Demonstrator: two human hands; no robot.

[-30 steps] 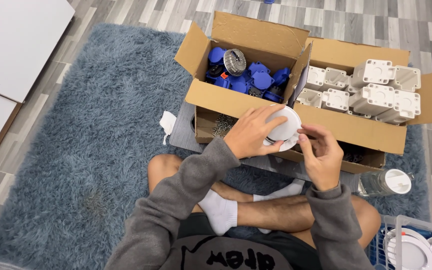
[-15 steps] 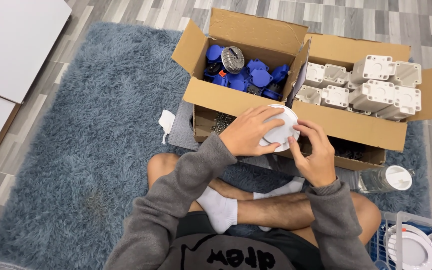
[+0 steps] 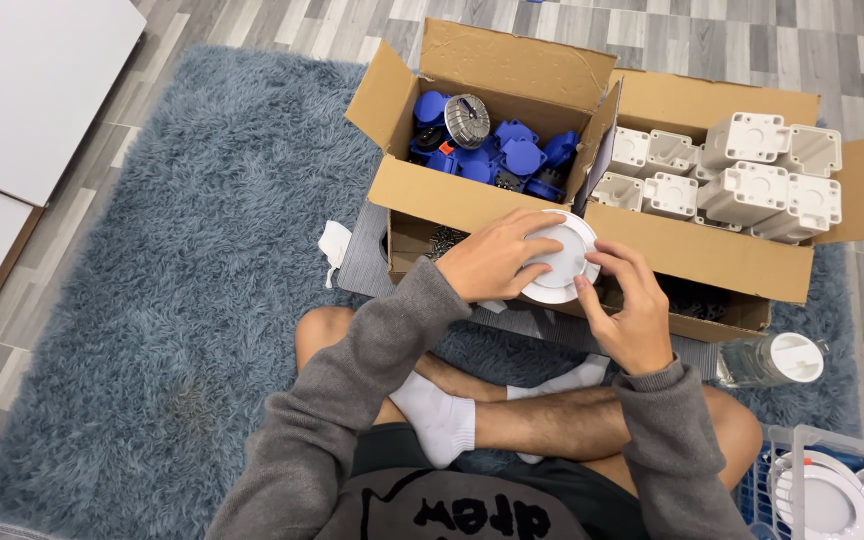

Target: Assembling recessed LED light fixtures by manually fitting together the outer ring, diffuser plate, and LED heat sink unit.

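Head view: cardboard box (image 3: 472,195), blue parts (image 3: 512,160).

a grey sweatshirt (image 3: 372,400) with long ribbed-cuff sleeves, dark shorts (image 3: 512,490) just below it bearing black lettering, bare legs, and white ankle socks (image 3: 442,420).

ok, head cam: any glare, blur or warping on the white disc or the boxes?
Head view: even, soft light and faint shadows; white disc bright, its detail washed out, between left hand and right hand; blue parts and cardboard box sharp; no motion blur; floor planks look slightly bowed near the edges.
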